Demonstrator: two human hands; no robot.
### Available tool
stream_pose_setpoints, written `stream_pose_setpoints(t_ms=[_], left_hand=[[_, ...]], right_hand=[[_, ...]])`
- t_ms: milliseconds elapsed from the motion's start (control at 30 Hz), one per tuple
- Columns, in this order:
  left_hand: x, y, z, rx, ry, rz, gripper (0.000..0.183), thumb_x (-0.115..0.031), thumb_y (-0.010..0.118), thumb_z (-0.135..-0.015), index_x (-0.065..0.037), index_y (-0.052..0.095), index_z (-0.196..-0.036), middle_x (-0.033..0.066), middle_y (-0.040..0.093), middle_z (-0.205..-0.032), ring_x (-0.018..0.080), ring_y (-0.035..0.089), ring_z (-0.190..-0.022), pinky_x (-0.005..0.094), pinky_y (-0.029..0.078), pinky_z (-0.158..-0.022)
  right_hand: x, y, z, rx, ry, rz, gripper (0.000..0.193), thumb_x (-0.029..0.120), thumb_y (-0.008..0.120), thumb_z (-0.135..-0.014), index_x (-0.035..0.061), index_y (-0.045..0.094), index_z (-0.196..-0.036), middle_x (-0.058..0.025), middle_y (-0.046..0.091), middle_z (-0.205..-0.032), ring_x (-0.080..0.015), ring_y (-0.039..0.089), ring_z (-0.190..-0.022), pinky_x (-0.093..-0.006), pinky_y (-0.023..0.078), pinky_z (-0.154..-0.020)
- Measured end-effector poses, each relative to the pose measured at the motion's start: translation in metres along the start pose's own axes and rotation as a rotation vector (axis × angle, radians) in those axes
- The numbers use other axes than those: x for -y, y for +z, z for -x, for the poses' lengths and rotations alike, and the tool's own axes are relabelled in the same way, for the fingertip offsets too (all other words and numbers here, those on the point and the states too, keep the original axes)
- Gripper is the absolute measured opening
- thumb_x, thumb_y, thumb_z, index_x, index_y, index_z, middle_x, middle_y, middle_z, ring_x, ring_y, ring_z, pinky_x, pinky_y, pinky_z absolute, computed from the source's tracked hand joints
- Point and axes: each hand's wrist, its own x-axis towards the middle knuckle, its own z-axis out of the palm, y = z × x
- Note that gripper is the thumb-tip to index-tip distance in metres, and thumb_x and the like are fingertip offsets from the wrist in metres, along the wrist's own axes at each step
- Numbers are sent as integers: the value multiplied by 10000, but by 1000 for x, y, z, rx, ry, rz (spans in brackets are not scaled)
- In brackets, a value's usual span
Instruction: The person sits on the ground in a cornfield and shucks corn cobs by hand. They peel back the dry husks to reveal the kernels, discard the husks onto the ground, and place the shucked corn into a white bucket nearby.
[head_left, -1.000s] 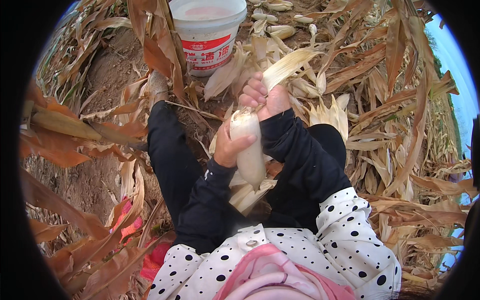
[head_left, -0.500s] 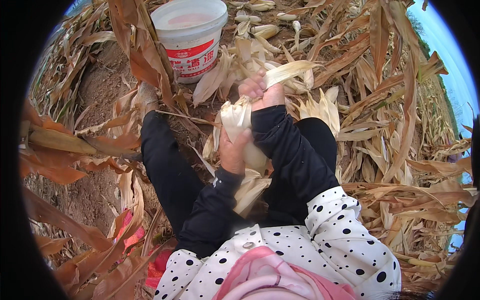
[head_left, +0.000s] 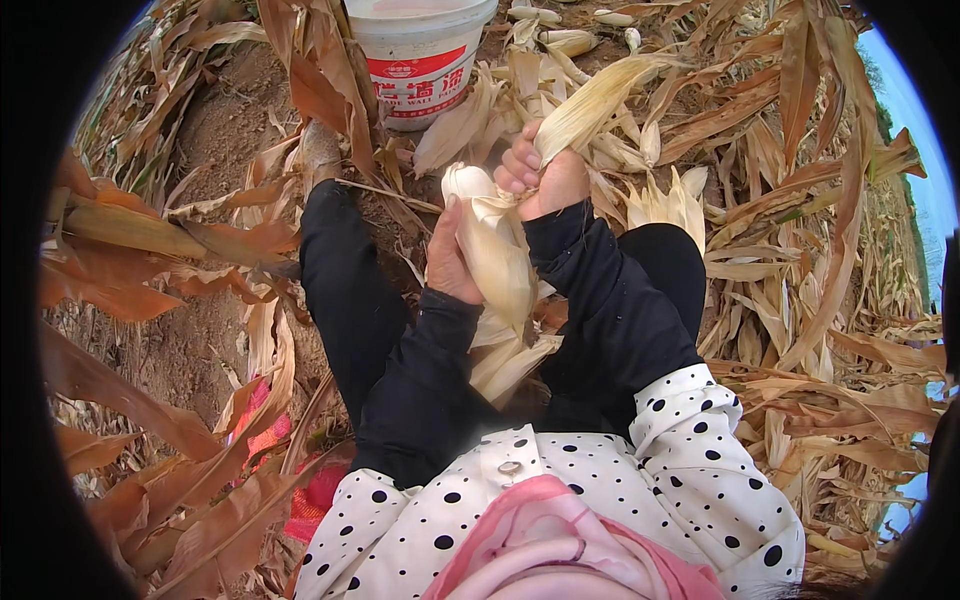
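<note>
We've got the corn in front of us, btwn our knees, tilted, its upper end just L of our right fist. Prob. light, w/ a stiff core under a dry, papery husk; that smooth skin may slip a bit in the fingers, & likely splits lengthwise easier than across. Best grip, we'd say: round the thick middle, w/ loose leaf pinched close to its root. Our left hand is half curled, grasping the corn's L side; some fingers are hidden behind, so can't tell how tight. Our right hand is clenched on a strip of husk that sticks out up & to the R. White bucket stands beyond, approx. ahead-left, apart from both hands
</note>
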Motion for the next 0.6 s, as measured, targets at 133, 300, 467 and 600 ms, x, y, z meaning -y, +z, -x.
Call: stream_pose_setpoints(t_ms=[133,300,467,600], left_hand=[[-15,-11,-2,-1,-57,-90,406,-338,551,-892,-45,513,-1170,114,600,-1074,235,582,-970,360,457,-904],[-35,-35,-15,-162,78,-89,360,-339,636,-849,-83,548,-1087,97,607,-1002,228,586,-898,365,478,-849],[-58,-34,-22,-295,343,-188,499,-421,596,-858,-60,465,-1177,161,599,-1036,322,582,-949,471,483,-862],[-84,-61,-22,-284,397,-215,526,-463,539,-883,-60,457,-1212,159,596,-1076,310,581,-979,482,464,-906]], right_hand=[[-9,0,9,-10,145,112,123,166,409,-898,89,490,-845,25,335,-561,-84,290,-435,-248,291,-406],[-12,-6,34,24,318,203,133,127,399,-896,68,518,-882,26,358,-576,-72,299,-438,-240,296,-410],[41,-12,63,94,357,280,97,138,434,-878,73,504,-858,34,363,-585,-61,297,-451,-232,294,-420],[114,4,86,106,53,390,136,163,458,-887,44,523,-888,13,390,-588,-74,318,-456,-232,306,-430]])
